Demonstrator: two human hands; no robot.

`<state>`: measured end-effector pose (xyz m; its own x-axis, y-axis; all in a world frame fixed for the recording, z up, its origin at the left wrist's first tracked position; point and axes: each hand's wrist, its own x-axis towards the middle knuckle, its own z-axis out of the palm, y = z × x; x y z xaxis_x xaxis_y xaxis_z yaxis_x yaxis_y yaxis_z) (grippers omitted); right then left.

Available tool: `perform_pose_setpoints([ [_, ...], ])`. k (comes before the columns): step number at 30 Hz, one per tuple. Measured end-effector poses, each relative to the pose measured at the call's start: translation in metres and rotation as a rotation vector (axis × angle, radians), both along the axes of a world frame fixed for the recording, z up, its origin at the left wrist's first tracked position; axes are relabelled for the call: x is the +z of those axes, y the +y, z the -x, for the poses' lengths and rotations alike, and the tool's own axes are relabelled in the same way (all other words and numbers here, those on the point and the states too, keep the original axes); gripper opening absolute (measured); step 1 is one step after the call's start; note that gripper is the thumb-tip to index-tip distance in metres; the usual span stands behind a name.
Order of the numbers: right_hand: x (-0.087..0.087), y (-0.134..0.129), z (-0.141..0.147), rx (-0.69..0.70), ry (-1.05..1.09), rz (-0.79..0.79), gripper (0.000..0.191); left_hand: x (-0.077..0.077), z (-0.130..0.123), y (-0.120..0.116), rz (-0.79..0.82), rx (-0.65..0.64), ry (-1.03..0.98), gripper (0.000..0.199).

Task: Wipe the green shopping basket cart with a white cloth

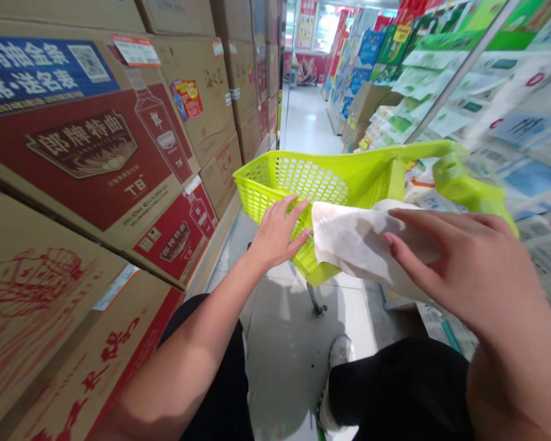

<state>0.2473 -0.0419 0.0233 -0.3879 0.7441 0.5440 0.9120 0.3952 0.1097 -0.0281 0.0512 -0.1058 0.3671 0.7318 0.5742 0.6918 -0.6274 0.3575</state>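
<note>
A lime-green shopping cart (319, 160) with perforated plastic sides stands in front of me, angled across the aisle. My left hand (281, 229) is at its near rim, fingers spread and thumb pointing right, holding nothing. From my right hand (459, 257) a white cloth or paper towel (349, 239) hangs over the cart's near side, pinched between thumb and fingers. The cloth's left edge ends just beside my left thumb. Part of the cloth is hidden behind my right hand. Whether the left fingertips press on the rim is hard to make out.
Stacked cardboard cartons (87, 153) line the left side. On the right, shelves hold packs of tissue paper (528, 141), close to the cart's right end. A tiled floor (310, 122) runs down the aisle. My shoe (342, 352) is below the cart.
</note>
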Motion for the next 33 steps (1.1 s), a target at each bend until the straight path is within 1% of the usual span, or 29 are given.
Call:
perform_pose_setpoints([
  [2, 0.006, -0.006, -0.005, -0.010, 0.012, -0.020, 0.040, -0.001, -0.002, 0.000, -0.005, -0.009, -0.022, 0.065],
  [4, 0.008, -0.009, -0.008, -0.002, 0.027, -0.002, 0.037, -0.001, -0.007, -0.001, -0.029, -0.040, -0.049, 0.070],
  [8, 0.002, -0.011, -0.001, 0.007, 0.100, 0.040, 0.030, 0.003, -0.024, -0.009, -0.108, -0.174, -0.092, 0.078],
  [10, -0.001, -0.013, 0.009, 0.059, 0.141, 0.028, 0.026, 0.008, -0.030, -0.013, -0.146, -0.215, -0.123, 0.073],
  [12, -0.002, -0.017, 0.018, 0.147, 0.151, 0.029, 0.023, 0.012, -0.030, -0.012, -0.161, -0.179, -0.171, 0.057],
  [14, 0.001, -0.022, 0.025, 0.218, 0.149, 0.046, 0.023, 0.017, -0.023, -0.009, -0.171, -0.108, -0.226, 0.039],
  [15, 0.003, -0.024, 0.028, 0.229, 0.143, 0.051, 0.023, 0.018, -0.019, -0.007, -0.185, -0.081, -0.258, 0.033],
  [17, 0.008, -0.027, 0.032, 0.203, 0.115, 0.036, 0.024, 0.021, -0.008, -0.003, -0.230, -0.074, -0.334, 0.027],
  [19, 0.010, -0.028, 0.035, 0.168, 0.099, 0.027, 0.032, 0.023, 0.001, -0.003, -0.265, -0.091, -0.396, 0.024],
  [21, 0.011, -0.028, 0.040, 0.179, 0.122, 0.060, 0.036, 0.026, 0.006, -0.007, -0.279, -0.074, -0.419, 0.025],
  [25, 0.011, -0.033, 0.054, 0.247, 0.205, 0.125, 0.033, 0.033, 0.012, -0.020, -0.315, 0.059, -0.439, 0.029],
  [27, 0.014, -0.036, 0.060, 0.265, 0.238, 0.144, 0.033, 0.038, 0.015, -0.025, -0.345, 0.097, -0.482, 0.030],
  [30, 0.020, -0.039, 0.065, 0.265, 0.301, 0.171, 0.042, 0.046, 0.019, -0.028, -0.352, 0.138, -0.580, 0.030],
  [33, 0.025, -0.035, 0.065, 0.237, 0.366, 0.166, 0.046, 0.053, 0.021, -0.030, -0.301, 0.178, -0.608, 0.032],
])
